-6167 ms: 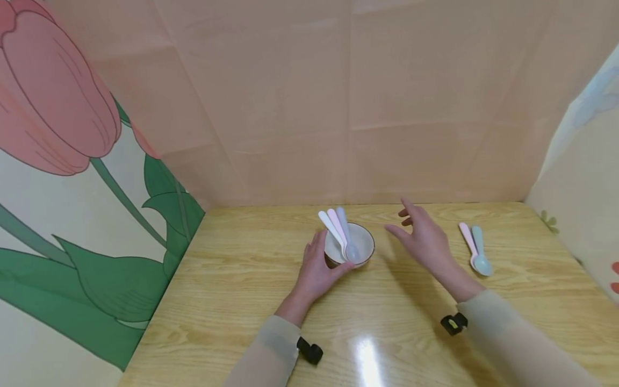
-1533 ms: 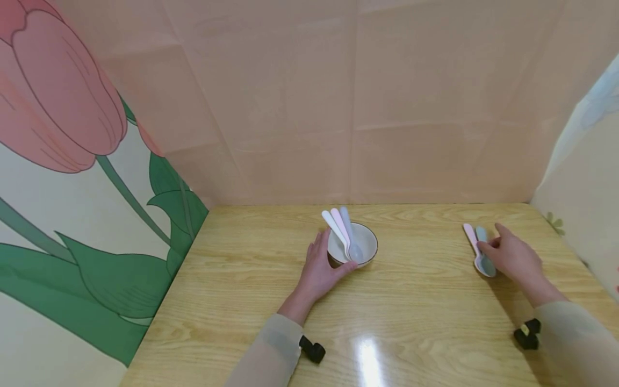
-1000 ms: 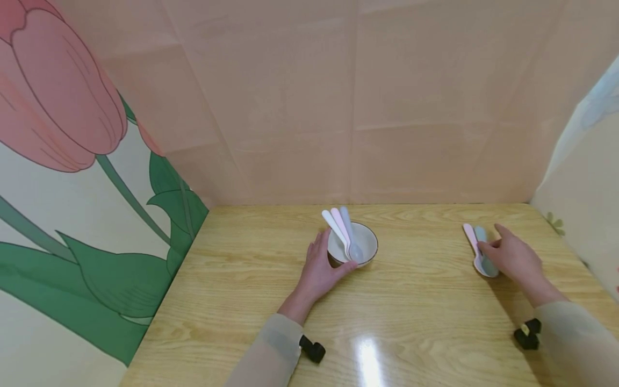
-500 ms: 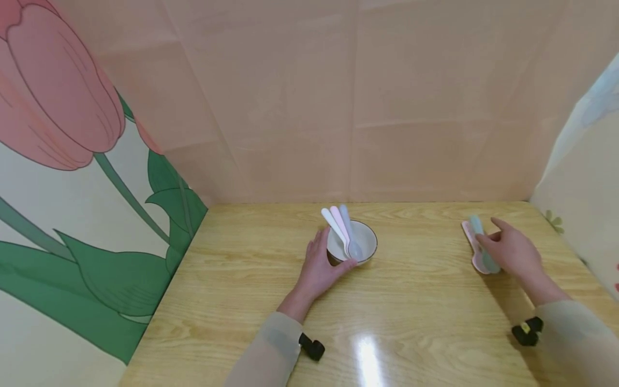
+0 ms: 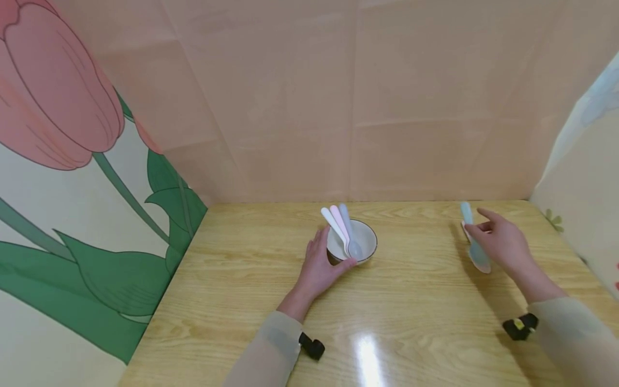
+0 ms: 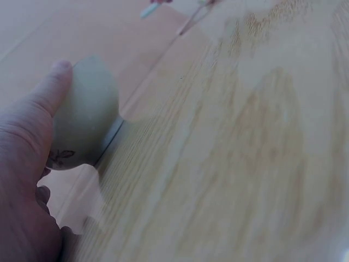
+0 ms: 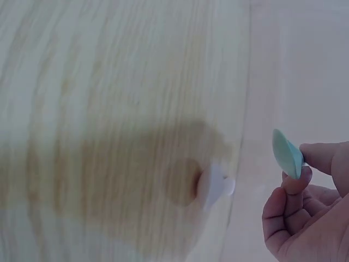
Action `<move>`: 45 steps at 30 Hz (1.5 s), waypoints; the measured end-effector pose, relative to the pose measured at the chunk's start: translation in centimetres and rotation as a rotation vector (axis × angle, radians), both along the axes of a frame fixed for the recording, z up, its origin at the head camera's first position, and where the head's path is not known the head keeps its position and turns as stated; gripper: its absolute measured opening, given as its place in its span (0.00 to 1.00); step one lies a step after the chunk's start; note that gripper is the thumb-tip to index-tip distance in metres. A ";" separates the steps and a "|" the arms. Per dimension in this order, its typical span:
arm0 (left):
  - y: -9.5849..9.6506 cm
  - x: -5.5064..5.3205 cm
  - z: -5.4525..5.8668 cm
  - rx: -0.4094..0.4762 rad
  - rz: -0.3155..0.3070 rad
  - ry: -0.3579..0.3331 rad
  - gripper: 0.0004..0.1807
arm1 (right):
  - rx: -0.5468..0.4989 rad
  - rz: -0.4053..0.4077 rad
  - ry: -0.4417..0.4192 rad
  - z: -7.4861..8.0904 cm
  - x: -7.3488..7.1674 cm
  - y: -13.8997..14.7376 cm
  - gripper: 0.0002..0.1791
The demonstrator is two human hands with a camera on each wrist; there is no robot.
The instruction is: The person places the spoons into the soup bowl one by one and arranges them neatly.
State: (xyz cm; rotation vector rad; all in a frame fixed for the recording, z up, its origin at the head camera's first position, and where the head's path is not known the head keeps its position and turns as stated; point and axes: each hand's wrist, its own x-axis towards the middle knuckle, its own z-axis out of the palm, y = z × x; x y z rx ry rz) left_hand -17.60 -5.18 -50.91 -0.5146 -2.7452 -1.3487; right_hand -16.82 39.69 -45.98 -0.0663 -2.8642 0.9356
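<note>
A peach backdrop [image 5: 271, 107] rises along the bench's far edge, and a panel with a large pink tulip [image 5: 67, 86] runs along its left edge. The bench [image 5: 411, 322] is pale wood grain, with a bright reflection towards its near edge. Of the two hands, both in pale sleeves, the left hand [image 5: 320, 263] is part-curled round the bowl [image 5: 366, 242], thumb at the near side of the rim. The right hand [image 5: 503, 244] pinches the green spoon [image 5: 466, 214] between thumb and forefinger, holding it above the bench near the far right corner. The bowl, white inside with a dark rim, stands about midway along the far edge. Three spoons lean in it, handles over the rim: white [image 5: 332, 223], pink [image 5: 339, 219] and grey-blue [image 5: 350, 231], left to right. Another pink spoon [image 7: 211, 186] lies on the bench below the green one, partly hidden in the head view.
</note>
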 end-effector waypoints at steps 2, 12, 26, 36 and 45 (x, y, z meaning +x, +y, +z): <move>0.0 0.0 0.0 -0.001 0.000 -0.002 0.63 | -0.010 0.003 0.006 0.3 0.0 -0.4 0.43; -0.1 0.1 -0.1 -0.001 0.002 -0.003 0.63 | -0.072 0.013 0.033 1.6 -0.1 -2.6 0.38; 0.1 0.1 -0.2 0.000 0.009 -0.009 0.63 | -0.141 0.052 0.061 2.4 -0.7 -5.5 0.36; 0.1 0.1 -0.2 -0.008 0.007 0.002 0.62 | -0.211 0.055 0.035 2.8 -1.2 -7.4 0.37; 0.1 0.0 -0.4 -0.010 0.006 0.009 0.62 | -0.241 0.088 0.049 3.1 -1.3 -8.8 0.38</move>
